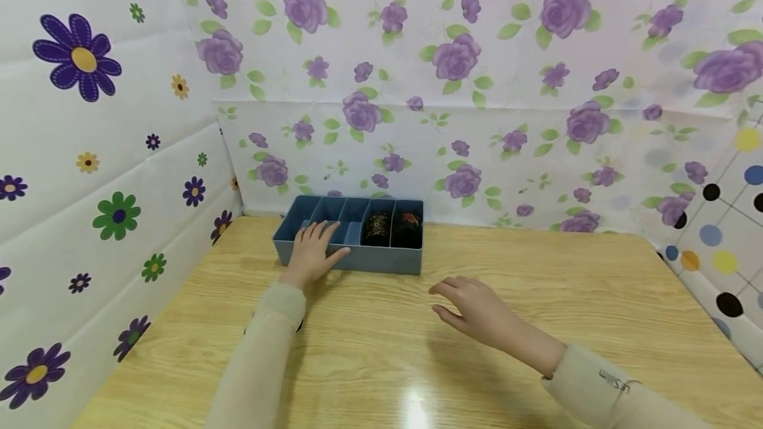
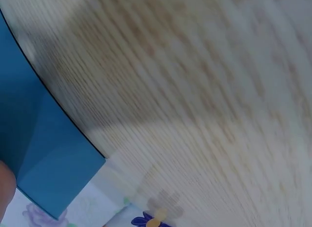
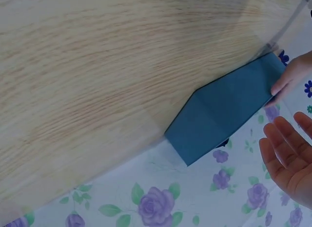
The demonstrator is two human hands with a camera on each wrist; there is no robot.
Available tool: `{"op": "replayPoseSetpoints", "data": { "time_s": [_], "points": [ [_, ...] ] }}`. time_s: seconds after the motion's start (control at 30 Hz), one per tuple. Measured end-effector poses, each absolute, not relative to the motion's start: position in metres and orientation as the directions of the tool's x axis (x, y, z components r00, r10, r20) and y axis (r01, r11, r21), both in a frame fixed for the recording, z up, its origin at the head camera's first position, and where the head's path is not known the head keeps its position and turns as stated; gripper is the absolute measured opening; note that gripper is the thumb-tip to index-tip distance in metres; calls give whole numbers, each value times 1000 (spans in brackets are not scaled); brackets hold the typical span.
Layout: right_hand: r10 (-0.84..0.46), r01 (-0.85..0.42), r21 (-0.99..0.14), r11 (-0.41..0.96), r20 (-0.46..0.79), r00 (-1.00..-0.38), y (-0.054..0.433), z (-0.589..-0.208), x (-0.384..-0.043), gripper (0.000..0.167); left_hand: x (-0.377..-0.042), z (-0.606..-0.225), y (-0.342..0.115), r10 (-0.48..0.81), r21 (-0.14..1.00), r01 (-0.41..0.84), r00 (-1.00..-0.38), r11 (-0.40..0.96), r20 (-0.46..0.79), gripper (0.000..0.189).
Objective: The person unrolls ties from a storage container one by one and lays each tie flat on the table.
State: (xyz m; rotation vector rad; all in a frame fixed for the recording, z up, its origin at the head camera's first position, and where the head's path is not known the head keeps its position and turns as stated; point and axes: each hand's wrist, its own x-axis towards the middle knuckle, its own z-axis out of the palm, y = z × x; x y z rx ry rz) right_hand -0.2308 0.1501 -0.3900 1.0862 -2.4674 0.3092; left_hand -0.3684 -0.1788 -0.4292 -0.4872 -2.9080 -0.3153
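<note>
Hung with rose-printed cloth (image 1: 456,118) at 12 o'clock, flower-printed cloth (image 1: 42,210) at 9 and dotted cloth (image 1: 724,263) at 3. Gives way below to a wood-grain table (image 1: 554,270). Carries, at 11 o'clock near its far edge, a blue-grey box (image 1: 381,260) with five compartments (image 1: 353,232) in a row. Holds inside, in the two toward 3 o'clock, a gold-patterned black bundle (image 1: 377,228) and a red-patterned black bundle (image 1: 408,230) (too dark to make out further). Meets the left hand (image 1: 312,254) at the box's 8 o'clock, with fingers over the front rim and thumb outside; has that grip clamped on the box wall. Faces the right hand (image 1: 477,310) at 4 o'clock, apart from the box and above the table; has that grip apart, with thumb clear of loosely bent fingers. Wears pale sleeves (image 1: 256,363) on both arms.
</note>
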Motion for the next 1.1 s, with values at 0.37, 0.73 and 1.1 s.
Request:
{"op": "replayPoseSetpoints", "data": {
  "time_s": [0.37,0.73,1.1],
  "points": [
    [-657,-759,-79,646,448,-606,124,-380,-253,20,-368,-433,-177,263,248,318,-937,915,228,78],
    [-648,-768,-157,621,449,-615,104,-380,-291,20,-364,-427,-178,256,343,329,-936,880,242,52],
    [-668,-768,-181,614,400,-628,93,-378,-320,23,-367,-432,-180,270,334,341,-932,879,240,50]
  ]
}}
